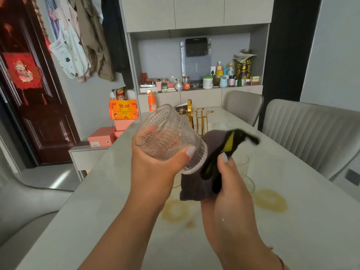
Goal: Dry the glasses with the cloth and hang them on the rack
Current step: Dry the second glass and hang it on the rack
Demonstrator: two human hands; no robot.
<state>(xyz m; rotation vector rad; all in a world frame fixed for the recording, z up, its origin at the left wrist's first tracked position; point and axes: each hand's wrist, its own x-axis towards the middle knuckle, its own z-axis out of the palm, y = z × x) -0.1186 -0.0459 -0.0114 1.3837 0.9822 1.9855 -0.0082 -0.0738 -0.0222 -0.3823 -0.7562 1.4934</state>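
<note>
step in hand: drying, by the look of it — the ribbed glass (171, 139) is held up above the worktop (101, 191), tipped on its side with the mouth toward the upper left and the base toward the cloth (214, 164).
left hand (155, 162): wrapped round the glass, thumb across the near side, fingers behind it.
right hand (231, 184): clutching the dark cloth with its yellow patch; the cloth sits bunched just beside the base of the glass, whether touching it i cannot tell.
next move: i'd guess the cloth needs working over the ribs and into the mouth while the left hand turns the glass — then a reach forward to the rack.
rack: the gold rack (198, 117) stands further back on the worktop, behind the hands; nothing hangs on the pegs i can see.
glass contents: looks empty; any droplets are too fine to make out.
other glasses: two more clear glasses (244, 162) sit on the worktop just beyond the right hand, partly hidden, apparently empty and waiting.
worktop marks: yellowish ring patches (269, 200) lie under the arms.
</note>
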